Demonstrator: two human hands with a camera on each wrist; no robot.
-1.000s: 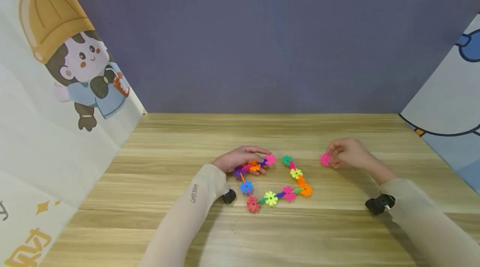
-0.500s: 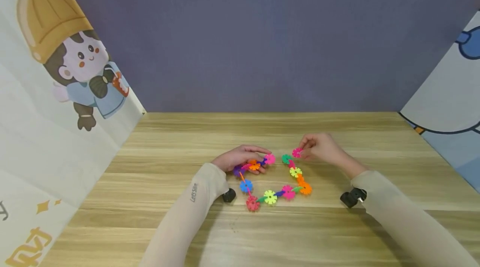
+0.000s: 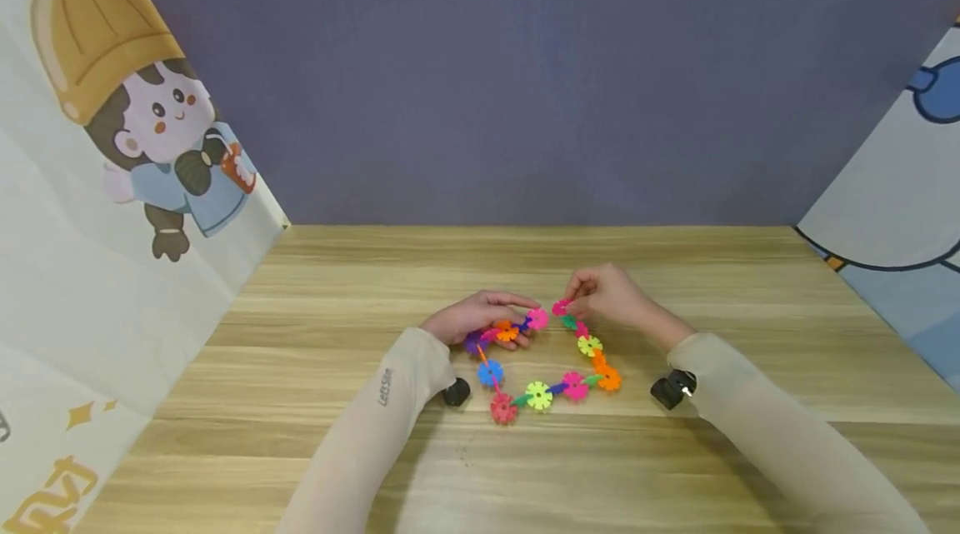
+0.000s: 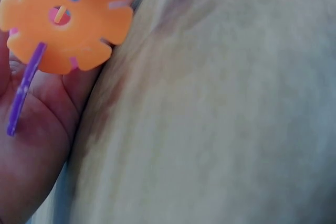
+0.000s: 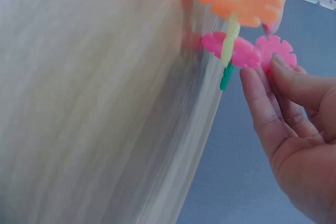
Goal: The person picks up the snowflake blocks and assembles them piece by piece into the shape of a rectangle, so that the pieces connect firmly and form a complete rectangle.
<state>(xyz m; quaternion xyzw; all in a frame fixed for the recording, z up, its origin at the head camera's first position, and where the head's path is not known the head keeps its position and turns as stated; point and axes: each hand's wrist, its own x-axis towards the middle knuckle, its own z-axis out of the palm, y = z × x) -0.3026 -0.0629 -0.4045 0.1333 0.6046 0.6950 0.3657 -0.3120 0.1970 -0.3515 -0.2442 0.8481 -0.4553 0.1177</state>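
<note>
Several colourful notched plastic discs form a chain [image 3: 538, 395] bent into a loop open at the far side, in the head view. My left hand [image 3: 467, 317] holds the left arm of the chain by the orange disc [image 3: 506, 331], fingers behind it; a pink disc [image 3: 537, 318] ends that arm by my fingertips. Between thumb and fingers, my right hand [image 3: 611, 294] pinches a loose-looking pink disc [image 5: 275, 53] at the green disc [image 3: 569, 322] that ends the right arm. Whether those two interlock cannot be told. The left wrist view shows an orange disc [image 4: 63, 19] against the left palm.
The loop lies on a wood-grain table [image 3: 337, 267]. A dark grey panel [image 3: 540, 84] rises behind the table's far edge. Cartoon-printed sheets [image 3: 90, 309] flank it left and right. A black wrist camera [image 3: 456, 391] sits beneath each sleeve.
My right hand has carried the pink disc leftward, from the right of the loop to the green disc at its end. My left hand and the chain have stayed nearly still.
</note>
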